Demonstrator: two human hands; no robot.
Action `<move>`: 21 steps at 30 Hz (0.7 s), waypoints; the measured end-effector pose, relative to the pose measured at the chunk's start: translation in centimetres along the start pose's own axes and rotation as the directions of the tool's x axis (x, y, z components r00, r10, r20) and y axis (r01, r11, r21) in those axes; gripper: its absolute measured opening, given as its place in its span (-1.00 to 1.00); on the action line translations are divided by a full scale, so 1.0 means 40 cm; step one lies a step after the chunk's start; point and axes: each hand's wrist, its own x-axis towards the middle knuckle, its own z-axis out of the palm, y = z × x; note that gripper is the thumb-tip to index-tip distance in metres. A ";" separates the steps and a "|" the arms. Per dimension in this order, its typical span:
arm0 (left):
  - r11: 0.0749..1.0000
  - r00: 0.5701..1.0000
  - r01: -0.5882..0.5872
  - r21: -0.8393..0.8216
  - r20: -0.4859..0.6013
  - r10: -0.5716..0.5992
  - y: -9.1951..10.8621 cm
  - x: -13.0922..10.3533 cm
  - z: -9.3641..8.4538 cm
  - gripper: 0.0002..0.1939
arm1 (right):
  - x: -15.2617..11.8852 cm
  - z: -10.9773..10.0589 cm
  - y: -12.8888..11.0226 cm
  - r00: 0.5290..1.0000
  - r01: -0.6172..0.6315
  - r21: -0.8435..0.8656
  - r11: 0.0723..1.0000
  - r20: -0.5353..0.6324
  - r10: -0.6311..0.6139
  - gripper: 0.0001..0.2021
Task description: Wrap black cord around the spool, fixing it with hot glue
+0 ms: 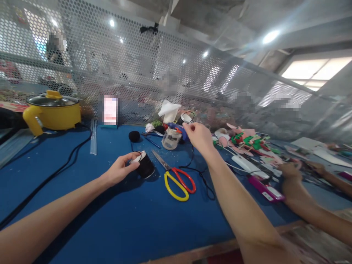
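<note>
My left hand (123, 168) has its fingers closed on the white end of a black spool (145, 167), which lies tilted on the blue table (115, 220). A black strand runs from the spool up to a round black ball (134, 136). My right hand (196, 135) is closed at the blue glue gun (177, 127), whose front rests over a clear glass jar (171, 139). Between my hands lie scissors (176, 179) with one yellow and one red handle, blades slightly apart.
A yellow electric pot (56, 113) and clear sticks (94, 137) stand left, near a lit phone (110, 110). Pink and green craft pieces (247, 141), a white power strip (247, 165) and a purple device (265, 189) lie right, beside another person's hands (291, 172). A perforated metal screen (132, 73) rises behind.
</note>
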 end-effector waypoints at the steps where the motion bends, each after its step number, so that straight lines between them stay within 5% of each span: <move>1: 1.000 1.000 -0.002 0.016 0.001 0.002 0.000 0.000 0.000 -0.78 | -0.028 0.008 -0.020 0.991 0.132 0.001 0.991 0.004 -0.132 -0.67; 5: 0.992 0.998 -0.064 0.112 0.018 0.062 0.004 -0.001 0.003 -0.80 | -0.126 0.086 -0.101 0.839 0.398 0.254 0.882 0.289 -0.462 -0.60; 8: 0.967 0.990 -0.139 0.214 0.048 0.132 0.012 -0.008 0.008 -0.83 | -0.151 0.141 -0.145 0.775 0.422 0.282 0.862 0.382 -0.504 -0.52; 15: 0.900 0.981 -0.193 0.391 0.072 0.180 0.037 -0.018 0.019 -0.85 | -0.150 0.152 -0.167 0.774 0.228 0.266 0.937 0.533 -0.340 -0.81; 21: 0.927 0.979 -0.203 0.315 0.085 0.185 0.028 -0.016 0.021 -0.83 | -0.172 0.162 -0.131 0.871 -0.032 0.584 0.811 0.414 -0.264 -0.89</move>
